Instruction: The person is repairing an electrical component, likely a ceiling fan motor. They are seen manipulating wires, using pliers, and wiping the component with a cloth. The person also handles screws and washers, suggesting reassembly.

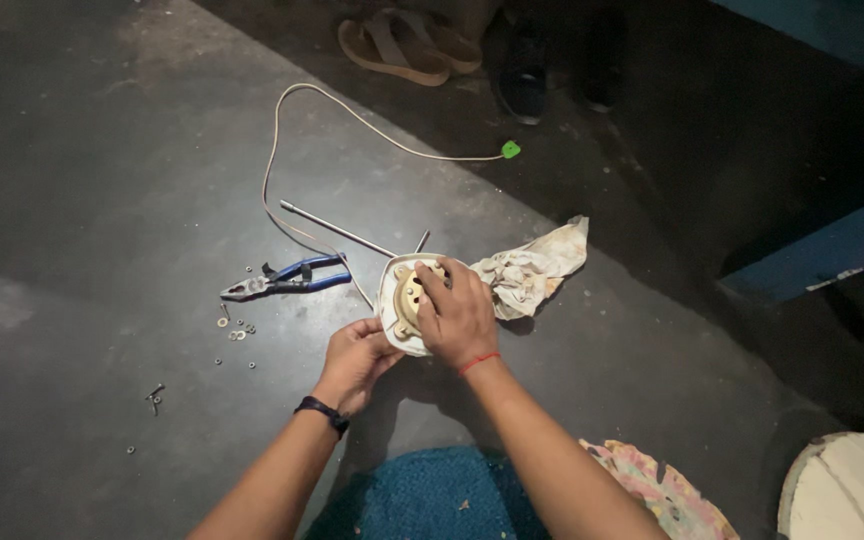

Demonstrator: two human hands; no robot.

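Observation:
A round cream-coloured motor housing with a tan inner plate stands tilted on the dark floor in front of me. My left hand grips its lower left rim from below. Over the tan face lies my right hand, fingers pressed onto it. A thin cream cord runs from the housing across the floor to a green plug. A metal rod lies just behind the housing.
Blue-handled pliers lie left of the housing, with several small nuts and washers and screws scattered nearby. A dirty rag is right of it. Sandals sit at the back. A blue mat lies under me.

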